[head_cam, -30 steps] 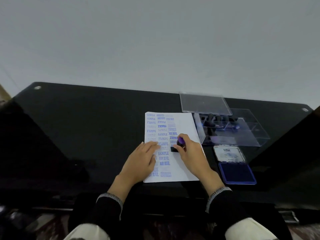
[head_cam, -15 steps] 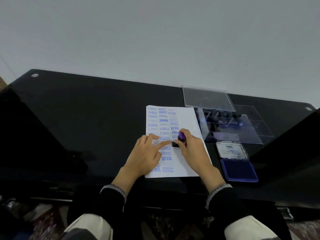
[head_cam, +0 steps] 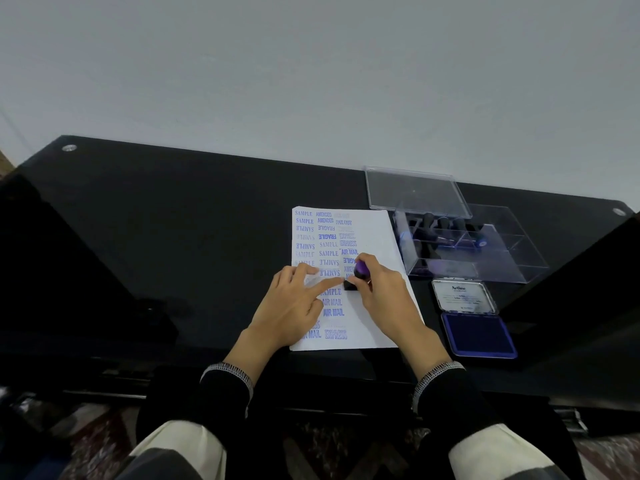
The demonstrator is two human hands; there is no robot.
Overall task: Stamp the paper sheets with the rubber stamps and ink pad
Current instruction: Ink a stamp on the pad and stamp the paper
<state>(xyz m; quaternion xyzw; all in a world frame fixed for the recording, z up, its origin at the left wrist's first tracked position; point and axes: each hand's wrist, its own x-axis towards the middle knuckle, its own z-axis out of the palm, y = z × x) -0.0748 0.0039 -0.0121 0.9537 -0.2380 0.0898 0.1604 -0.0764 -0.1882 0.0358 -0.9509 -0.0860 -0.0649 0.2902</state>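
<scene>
Stamping is in hand: your right hand (head_cam: 384, 292) grips the purple stamp (head_cam: 358, 275) on the paper sheet (head_cam: 377, 237), fingers curled round it; your left hand (head_cam: 294, 306) lies flat, forefinger touching its base. Next, I judge: lift straight up, re-ink at the pad (head_cam: 479, 336)

Purple-topped stamp (head_cam: 356, 277) stands pressed on the blue-printed paper sheet (head_cam: 377, 237).
</scene>
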